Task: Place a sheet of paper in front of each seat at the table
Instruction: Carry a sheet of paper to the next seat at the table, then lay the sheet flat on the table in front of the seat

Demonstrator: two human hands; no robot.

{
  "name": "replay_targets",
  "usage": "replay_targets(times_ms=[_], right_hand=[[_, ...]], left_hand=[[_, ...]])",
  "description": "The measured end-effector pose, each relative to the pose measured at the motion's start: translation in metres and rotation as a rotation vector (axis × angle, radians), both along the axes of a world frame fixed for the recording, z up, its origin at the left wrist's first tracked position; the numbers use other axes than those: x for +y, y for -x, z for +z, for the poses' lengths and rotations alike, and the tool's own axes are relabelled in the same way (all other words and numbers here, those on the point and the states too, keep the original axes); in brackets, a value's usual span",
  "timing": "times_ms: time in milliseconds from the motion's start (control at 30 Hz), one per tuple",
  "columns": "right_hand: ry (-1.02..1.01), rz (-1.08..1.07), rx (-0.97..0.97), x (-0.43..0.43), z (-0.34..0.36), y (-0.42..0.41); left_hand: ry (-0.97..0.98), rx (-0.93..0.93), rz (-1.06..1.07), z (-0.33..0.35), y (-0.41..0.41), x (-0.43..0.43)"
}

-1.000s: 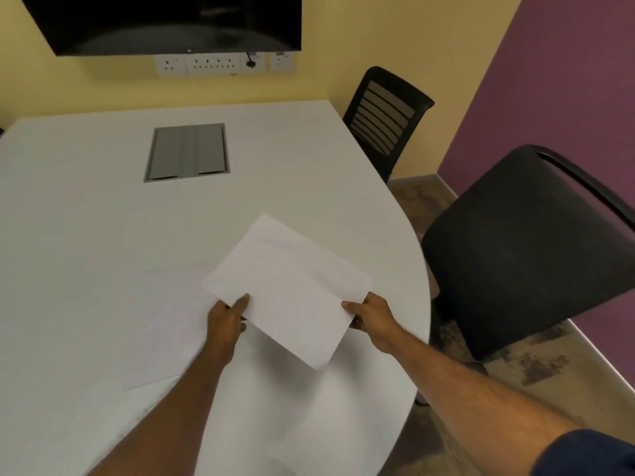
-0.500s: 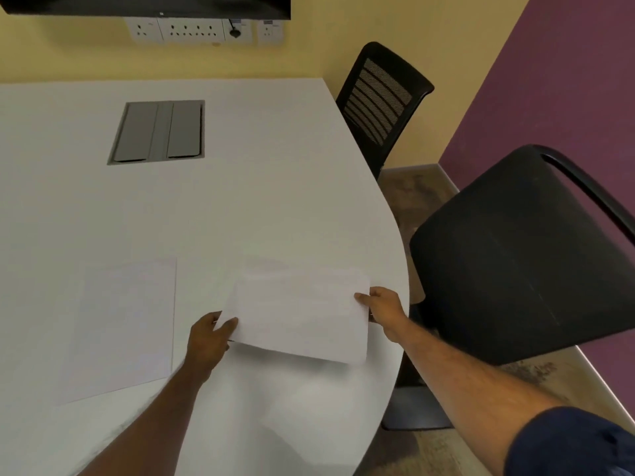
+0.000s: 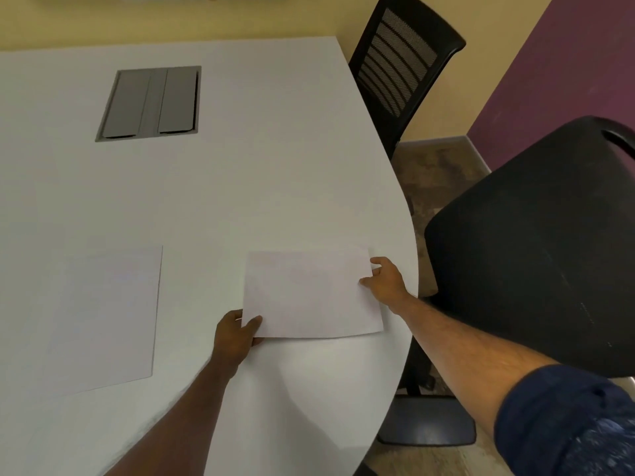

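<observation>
At the far left a sheet [image 3: 103, 317] lies flat on the white table [image 3: 275, 159], so pale against the top that its left edge is hard to pick out. Beyond it a grey hatch [image 3: 149, 104] is set into the tabletop, its two flaps down. My left hand [image 3: 237, 338] pinches the near left corner of a second sheet [image 3: 311, 293], thumb on top and the other fingers hidden under the paper. That sheet lies low near the table's right edge, in front of the near chair [image 3: 536, 249]; whether its near edge is fully down or slightly lifted I cannot tell. My right hand [image 3: 386, 280] is at the sheet's right edge, fingers loosely curled with the tips on the paper's margin; whether it actually grips the sheet I cannot tell. A dark blue sleeve [image 3: 567, 424] covers my right upper arm and is cut off by the frame. The near chair's back hides most of its base, and its right side runs out of view. A far chair [image 3: 402, 63] with a slatted mesh back stands at the table's far right edge, its seat hidden behind the tabletop.
</observation>
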State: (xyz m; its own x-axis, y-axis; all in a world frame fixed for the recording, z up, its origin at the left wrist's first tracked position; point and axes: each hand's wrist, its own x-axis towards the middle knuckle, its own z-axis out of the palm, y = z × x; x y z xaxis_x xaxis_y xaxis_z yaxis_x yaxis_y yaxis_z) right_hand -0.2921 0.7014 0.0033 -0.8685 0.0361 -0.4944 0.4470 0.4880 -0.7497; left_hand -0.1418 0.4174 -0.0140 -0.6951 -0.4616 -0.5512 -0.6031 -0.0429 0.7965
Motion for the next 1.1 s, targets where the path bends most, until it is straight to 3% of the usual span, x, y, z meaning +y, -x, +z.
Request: replay_targets(times_ms=[100,267,500,633,900,1100], right_hand=[[-0.034,0.025,0.009,-0.004,-0.008,0.005],[-0.058,0.041,0.019,-0.004,-0.015,0.005],[-0.095,0.064,0.013,0.000,-0.020,0.002],[-0.186,0.155,0.042,0.000,-0.020,-0.001],[-0.659,0.593,0.177,-0.003,-0.023,-0.015],[-0.664,0.637,0.099,-0.004,-0.021,-0.018]], left_hand=[[0.082,-0.080,-0.088,-0.003,0.003,0.003],[0.494,-0.198,-0.392,-0.004,0.006,-0.002],[0.839,-0.267,-0.697,-0.011,0.003,-0.005],[0.902,-0.305,-0.798,-0.016,0.000,-0.007],[0.931,-0.294,-0.804,-0.016,0.000,-0.008],[0.919,-0.269,-0.812,-0.012,0.002,-0.011]])
